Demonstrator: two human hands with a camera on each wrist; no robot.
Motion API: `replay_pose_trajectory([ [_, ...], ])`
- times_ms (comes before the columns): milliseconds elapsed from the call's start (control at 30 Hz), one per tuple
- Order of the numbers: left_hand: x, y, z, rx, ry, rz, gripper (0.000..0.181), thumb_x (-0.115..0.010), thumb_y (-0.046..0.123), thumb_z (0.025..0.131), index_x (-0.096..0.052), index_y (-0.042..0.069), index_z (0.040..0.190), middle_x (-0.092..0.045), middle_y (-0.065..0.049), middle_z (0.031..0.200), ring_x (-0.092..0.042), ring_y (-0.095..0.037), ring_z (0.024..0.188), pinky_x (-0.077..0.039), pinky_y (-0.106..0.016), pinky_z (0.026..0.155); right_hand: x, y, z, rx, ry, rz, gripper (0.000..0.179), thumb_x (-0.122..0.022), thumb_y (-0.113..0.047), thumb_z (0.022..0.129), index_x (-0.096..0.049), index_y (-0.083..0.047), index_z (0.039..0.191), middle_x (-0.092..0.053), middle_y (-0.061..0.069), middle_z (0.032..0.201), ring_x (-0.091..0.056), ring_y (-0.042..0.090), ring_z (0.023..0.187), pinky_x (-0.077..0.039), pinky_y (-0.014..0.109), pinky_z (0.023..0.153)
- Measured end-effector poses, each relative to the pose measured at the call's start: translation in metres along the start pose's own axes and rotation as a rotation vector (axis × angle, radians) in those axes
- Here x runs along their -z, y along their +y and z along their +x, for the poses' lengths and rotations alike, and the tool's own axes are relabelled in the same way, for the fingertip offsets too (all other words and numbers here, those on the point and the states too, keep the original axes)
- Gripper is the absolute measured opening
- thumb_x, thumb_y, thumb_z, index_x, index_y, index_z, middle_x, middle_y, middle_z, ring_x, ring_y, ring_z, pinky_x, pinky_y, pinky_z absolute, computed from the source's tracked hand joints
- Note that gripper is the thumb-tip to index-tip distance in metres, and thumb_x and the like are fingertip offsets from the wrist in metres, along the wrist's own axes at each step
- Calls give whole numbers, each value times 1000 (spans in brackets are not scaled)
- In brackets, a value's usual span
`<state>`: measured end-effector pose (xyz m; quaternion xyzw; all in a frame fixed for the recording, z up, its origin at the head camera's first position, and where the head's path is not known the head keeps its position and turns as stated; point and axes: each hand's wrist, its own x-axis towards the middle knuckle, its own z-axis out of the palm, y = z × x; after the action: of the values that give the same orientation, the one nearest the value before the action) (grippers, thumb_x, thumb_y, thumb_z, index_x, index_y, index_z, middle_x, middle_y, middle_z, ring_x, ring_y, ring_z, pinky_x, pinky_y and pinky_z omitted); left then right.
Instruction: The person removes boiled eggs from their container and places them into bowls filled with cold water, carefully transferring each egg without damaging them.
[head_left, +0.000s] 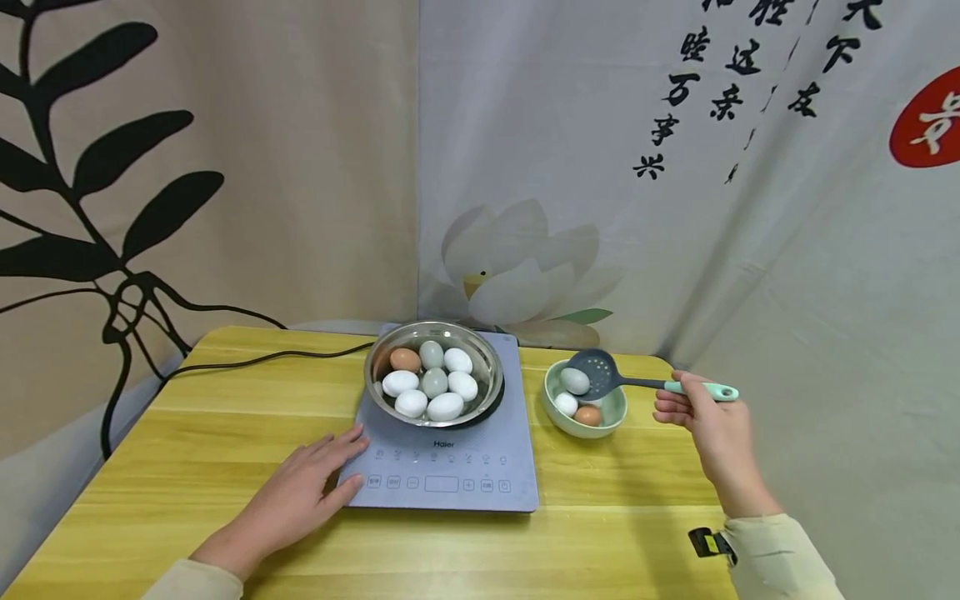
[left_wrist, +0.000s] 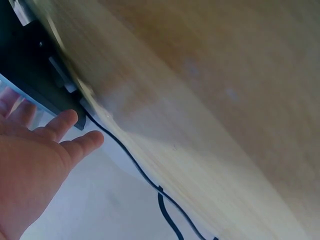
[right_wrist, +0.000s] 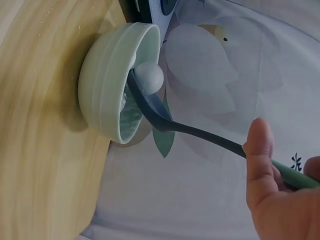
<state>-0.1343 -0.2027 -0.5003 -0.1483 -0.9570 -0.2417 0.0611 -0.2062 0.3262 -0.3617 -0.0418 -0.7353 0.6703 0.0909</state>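
My right hand grips the pale green handle of a dark slotted spoon. The spoon's head is over the light green bowl, with a pale grey-green egg at its left side. From the right wrist view, that egg sits against the spoon's head at the bowl's rim. A white egg and a brown egg lie inside the bowl. My left hand rests with extended fingers at the left front edge of the grey induction cooker.
On the cooker stands a steel pot holding several white, grey-green and brown eggs. A black cord runs left from the cooker across the wooden table. Printed curtains hang behind the table.
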Motion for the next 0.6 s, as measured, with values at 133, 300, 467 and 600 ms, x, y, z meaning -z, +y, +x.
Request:
replay_pose_trajectory([
  [133,0,0,0,-2,0,0,53,-63,44,107,-60,19,154,-46,-4,170,-51,-49,148,-39,-73,119,-6,-2,-2,23,16,-67,44,-61,-34,110,-62,5,131,-81,-3,86,-80,11,75,-67,28,74],
  [300,0,1,-1,-5,5,0,53,-63,44,107,-60,19,154,-47,-4,169,-51,-49,147,-39,-73,118,-9,-5,-5,78,20,-218,46,-58,-32,111,-63,8,133,-79,-10,86,-79,10,75,-67,28,72],
  [467,-1,0,-1,-11,14,2,53,-64,43,107,-61,18,153,-48,-4,169,-51,-49,147,-39,-73,118,-9,-8,-6,112,2,-253,48,-58,-31,111,-63,11,133,-79,-12,85,-78,9,75,-67,29,71],
  [600,0,0,0,-9,9,1,53,-64,44,107,-61,18,153,-47,-4,169,-51,-49,148,-39,-73,118,-5,-10,-6,104,-3,-221,48,-59,-30,111,-62,12,133,-80,-11,84,-79,10,75,-67,29,70],
])
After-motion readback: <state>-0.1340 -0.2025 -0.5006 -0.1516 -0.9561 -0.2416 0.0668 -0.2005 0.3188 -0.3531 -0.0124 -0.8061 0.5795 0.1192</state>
